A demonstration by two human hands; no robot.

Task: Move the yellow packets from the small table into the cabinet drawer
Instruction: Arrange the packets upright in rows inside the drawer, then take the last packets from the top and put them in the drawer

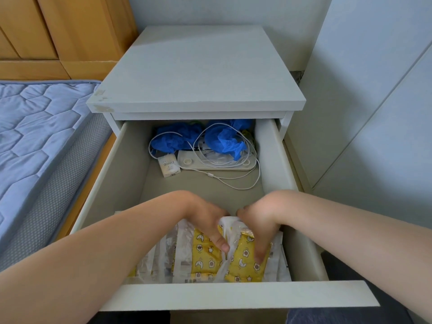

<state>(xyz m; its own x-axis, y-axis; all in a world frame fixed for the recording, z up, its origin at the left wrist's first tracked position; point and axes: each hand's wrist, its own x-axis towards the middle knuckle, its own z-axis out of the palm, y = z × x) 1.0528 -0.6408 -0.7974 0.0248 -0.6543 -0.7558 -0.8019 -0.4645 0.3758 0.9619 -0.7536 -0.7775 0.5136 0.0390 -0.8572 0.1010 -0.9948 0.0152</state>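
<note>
1. White cabinet (196, 73) stands beside a blue mattress (35, 127) on the left. Its drawer (117, 174) is pulled far out toward the viewer.
2. Yellow packets (205, 260) in clear wrappers lie overlapped in a row across the drawer's near end, close behind the front panel and directly under both hands.
3. Left hand (208, 220) and right hand (259, 228) meet over the right-most packet, neither nearer. Each grip is closed on it, fingers over its top and thumbs at its far edge.
4. Bare drawer floor lies beyond the hands. Farther back sit a tray (210, 163), a white cable (245, 181) and blue crumpled covers (222, 139).
</note>
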